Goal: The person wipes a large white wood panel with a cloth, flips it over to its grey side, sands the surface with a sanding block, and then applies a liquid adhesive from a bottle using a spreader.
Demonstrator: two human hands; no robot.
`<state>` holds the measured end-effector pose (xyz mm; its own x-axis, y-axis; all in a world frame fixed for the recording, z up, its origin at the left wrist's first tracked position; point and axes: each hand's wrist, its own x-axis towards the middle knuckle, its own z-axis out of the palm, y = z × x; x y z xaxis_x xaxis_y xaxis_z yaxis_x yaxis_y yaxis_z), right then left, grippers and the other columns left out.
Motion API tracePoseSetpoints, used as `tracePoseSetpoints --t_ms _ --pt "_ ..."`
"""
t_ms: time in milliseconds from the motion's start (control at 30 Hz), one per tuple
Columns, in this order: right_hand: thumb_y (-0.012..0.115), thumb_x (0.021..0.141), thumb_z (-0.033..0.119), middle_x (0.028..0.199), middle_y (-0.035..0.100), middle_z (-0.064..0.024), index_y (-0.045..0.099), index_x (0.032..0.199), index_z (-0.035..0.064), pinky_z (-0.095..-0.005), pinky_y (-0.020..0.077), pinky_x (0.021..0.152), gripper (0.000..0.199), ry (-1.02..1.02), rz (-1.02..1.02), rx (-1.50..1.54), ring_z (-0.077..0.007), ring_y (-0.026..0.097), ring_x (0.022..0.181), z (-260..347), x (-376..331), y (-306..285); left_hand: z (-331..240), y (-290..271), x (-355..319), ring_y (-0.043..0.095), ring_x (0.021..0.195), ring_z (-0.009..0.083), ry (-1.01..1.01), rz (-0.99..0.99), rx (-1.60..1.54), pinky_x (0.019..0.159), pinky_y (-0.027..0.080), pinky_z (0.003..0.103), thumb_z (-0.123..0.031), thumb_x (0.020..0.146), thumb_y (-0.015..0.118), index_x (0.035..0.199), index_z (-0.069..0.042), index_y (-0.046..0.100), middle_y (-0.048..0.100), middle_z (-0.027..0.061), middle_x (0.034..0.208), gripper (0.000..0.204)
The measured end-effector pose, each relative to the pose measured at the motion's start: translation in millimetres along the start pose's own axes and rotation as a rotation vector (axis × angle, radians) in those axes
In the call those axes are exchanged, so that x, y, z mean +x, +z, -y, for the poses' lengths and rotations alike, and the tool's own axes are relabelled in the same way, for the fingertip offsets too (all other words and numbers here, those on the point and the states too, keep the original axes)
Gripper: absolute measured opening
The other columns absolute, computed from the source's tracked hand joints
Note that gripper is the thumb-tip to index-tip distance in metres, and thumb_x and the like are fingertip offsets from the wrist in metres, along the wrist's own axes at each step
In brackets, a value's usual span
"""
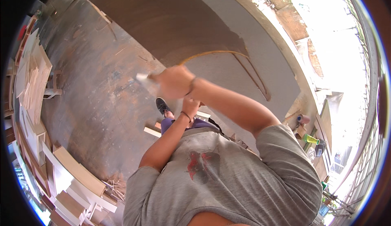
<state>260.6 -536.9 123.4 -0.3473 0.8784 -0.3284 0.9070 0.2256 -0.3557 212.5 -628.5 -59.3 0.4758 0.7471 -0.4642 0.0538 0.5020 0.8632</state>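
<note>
My right hand, a dark band at its wrist, reaches across in front of me with its fingers closed. A small whitish flat piece juts from its finger end; motion smears it, so its kind is unclear. Just below, close to my waist, is my left hand, its fingers curled and partly hidden by the right wrist. What it holds, if anything, does not show. Beyond both hands lies a large grey panel, much of its surface covered by a brown coating. A thin yellow curved strip runs over the panel from behind my right hand.
Stacked pale boards and panels line the left side. Light offcuts lie near my shoe on the stained floor. To the right are a green bottle and a roll. A thin strip lies far left.
</note>
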Motion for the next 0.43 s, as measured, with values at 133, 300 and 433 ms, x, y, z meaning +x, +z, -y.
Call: tracePoseSetpoints --t_ms 133,300,433 --pt "0.048 0.074 0.014 0.092 0.064 -0.0077 0.054 0.113 0.015 -0.0379 0.0501 0.066 0.039 0.385 -0.196 0.116 -0.0271 0.062 0.081 -124.5 -78.6 -44.2 -10.1 23.0 -22.5 0.06 0.055 0.0151 -0.168 0.043 0.045 0.047 0.045 0.023 -0.021 0.079 0.06 0.073 0.004 0.052 0.058 0.0098 0.062 0.026" --pt "0.05 0.076 0.012 0.1 0.061 -0.0133 0.056 0.109 0.0138 -0.0388 0.0463 0.079 0.034 0.8 -0.175 -0.11 -0.0282 0.059 0.093 -281.0 -146.6 2.1 2.2 43.9 -28.6 0.059 0.051 0.0159 -0.187 0.11 0.055 0.045 0.044 0.025 -0.023 0.079 0.06 0.065 0.005 0.052 0.06 0.0131 0.061 0.032" --pt "0.053 0.075 0.016 0.108 0.058 -0.016 0.054 0.11 0.0114 -0.0378 0.0439 0.086 0.035 0.691 -0.105 -0.041 -0.0288 0.057 0.099 -255.1 -99.6 12.6 26.9 38.9 -38.5 0.058 0.048 0.0175 -0.086 0.069 0.129 0.045 0.044 0.027 -0.025 0.08 0.059 0.06 0.005 0.051 0.06 0.014 0.06 0.037"
